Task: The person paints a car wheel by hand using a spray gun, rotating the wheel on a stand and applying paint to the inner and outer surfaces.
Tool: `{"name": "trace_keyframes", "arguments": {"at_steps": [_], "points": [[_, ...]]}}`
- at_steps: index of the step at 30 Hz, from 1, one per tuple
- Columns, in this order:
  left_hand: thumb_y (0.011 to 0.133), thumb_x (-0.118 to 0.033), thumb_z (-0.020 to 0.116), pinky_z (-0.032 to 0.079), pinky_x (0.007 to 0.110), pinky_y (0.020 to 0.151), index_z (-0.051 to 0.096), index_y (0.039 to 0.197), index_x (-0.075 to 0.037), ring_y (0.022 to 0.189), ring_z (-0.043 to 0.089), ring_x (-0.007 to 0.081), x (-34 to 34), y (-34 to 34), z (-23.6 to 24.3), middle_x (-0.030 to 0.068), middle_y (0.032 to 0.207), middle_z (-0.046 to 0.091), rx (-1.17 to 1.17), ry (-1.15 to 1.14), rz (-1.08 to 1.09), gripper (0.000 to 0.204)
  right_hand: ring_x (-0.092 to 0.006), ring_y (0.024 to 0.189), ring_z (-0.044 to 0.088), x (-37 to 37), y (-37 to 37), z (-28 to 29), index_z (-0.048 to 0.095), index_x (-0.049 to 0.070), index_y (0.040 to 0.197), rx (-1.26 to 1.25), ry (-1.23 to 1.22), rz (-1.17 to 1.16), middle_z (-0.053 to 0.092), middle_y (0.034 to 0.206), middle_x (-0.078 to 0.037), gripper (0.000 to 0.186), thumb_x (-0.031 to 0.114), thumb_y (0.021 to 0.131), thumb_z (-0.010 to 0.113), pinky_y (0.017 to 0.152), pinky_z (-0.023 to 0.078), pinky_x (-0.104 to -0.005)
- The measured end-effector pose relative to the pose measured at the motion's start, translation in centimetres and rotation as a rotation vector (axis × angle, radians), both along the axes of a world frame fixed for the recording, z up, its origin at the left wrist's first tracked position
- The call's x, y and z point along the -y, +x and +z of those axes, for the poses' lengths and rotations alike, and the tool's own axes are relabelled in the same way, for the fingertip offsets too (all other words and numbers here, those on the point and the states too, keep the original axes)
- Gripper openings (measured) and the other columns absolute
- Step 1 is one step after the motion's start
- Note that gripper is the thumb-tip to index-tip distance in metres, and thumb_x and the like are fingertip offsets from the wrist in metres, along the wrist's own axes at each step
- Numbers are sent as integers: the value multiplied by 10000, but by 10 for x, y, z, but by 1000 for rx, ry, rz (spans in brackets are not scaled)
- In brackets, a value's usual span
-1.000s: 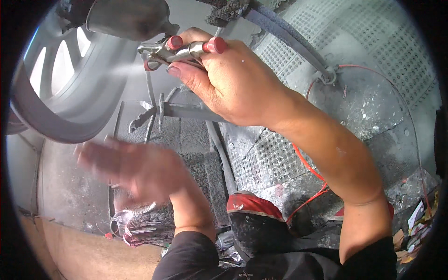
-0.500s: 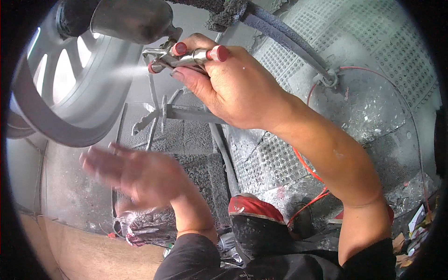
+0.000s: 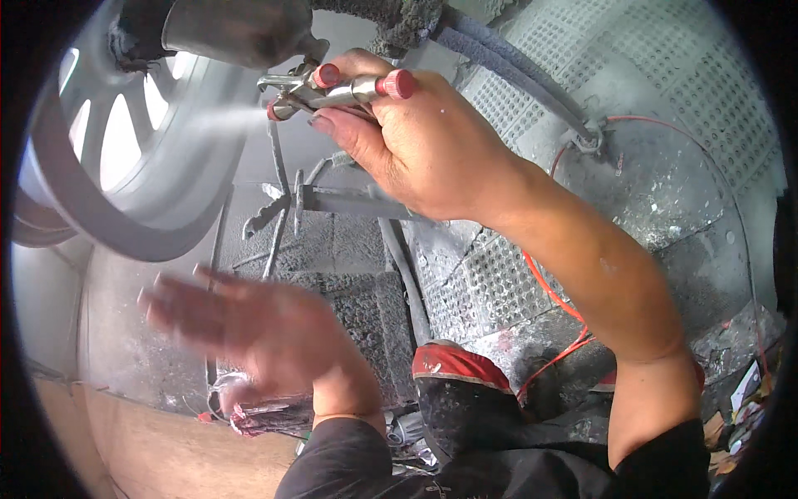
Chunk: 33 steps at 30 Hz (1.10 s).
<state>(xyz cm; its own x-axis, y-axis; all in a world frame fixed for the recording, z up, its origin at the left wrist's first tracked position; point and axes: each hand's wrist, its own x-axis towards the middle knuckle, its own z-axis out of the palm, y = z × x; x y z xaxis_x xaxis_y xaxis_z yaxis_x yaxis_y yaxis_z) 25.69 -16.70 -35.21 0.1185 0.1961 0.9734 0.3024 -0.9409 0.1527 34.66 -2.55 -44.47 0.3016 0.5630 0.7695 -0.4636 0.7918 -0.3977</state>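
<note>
My right hand (image 3: pixel 432 141) is wrapped round a spray gun (image 3: pixel 332 91), a metal one with red knobs and a grey cup (image 3: pixel 237 32) on top. Pale mist (image 3: pixel 224 116) streams leftward from its nozzle onto a grey wheel rim (image 3: pixel 158 220), whose spokes show at the upper left. Below the rim, my left hand (image 3: pixel 258 324) is held in the air with its fingers stretched out, blurred by motion and apart from the rim. Nothing shows in it.
A grey-coated metal stand (image 3: pixel 349 204) is behind my hands. A red hose (image 3: pixel 549 291) runs across the perforated, paint-spattered floor mats (image 3: pixel 499 287) on the right. Crumpled plastic and rags (image 3: pixel 266 416) lie at the lower left, with litter (image 3: pixel 740 416) at the lower right.
The rim's spokes have shifted, so the wheel appears turned or moved slightly. The spray gun stays almost in place, still spraying. My left hand has moved slightly to the right and down.
</note>
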Motion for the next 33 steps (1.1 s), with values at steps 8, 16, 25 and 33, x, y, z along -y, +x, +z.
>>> {"name": "trace_keyframes", "arguments": {"at_steps": [8, 16, 25, 33], "points": [[1073, -540, 179, 70, 516, 1235, 331, 1532, -36, 1535, 206, 276, -53, -71, 8, 158, 1576, 368, 235, -117, 423, 698, -335, 791, 680, 6, 6, 4, 713, -44, 965, -10, -21, 87, 687, 960, -206, 242, 187, 991, 648, 695, 502, -420], [1029, -657, 186, 27, 508, 1265, 184, 1598, -2, 1575, 90, 284, -4, -7, 4, 164, 1685, 175, -44, 99, 239, 868, -382, 698, 681, -4, -1, 3, 618, -40, 1077, -182, 59, -120, 672, 733, -200, 216, 157, 991, 600, 636, 517, -456], [1038, -653, 205, 66, 508, 1251, 310, 1547, -17, 1543, 197, 285, -39, -29, -2, 164, 1640, 281, 111, -115, 352, 821, -386, 684, 681, 1, -9, 8, 623, -61, 1033, -201, 26, -103, 676, 740, -208, 225, 159, 998, 594, 629, 521, -455], [1040, -659, 172, 136, 497, 1242, 304, 1538, 24, 1524, 245, 297, -21, -67, 15, 183, 1606, 334, 55, -35, 419, 855, -389, 733, 688, 3, -4, 8, 628, -53, 1068, -203, 46, -84, 706, 844, -191, 233, 164, 987, 599, 661, 526, -455]]}}
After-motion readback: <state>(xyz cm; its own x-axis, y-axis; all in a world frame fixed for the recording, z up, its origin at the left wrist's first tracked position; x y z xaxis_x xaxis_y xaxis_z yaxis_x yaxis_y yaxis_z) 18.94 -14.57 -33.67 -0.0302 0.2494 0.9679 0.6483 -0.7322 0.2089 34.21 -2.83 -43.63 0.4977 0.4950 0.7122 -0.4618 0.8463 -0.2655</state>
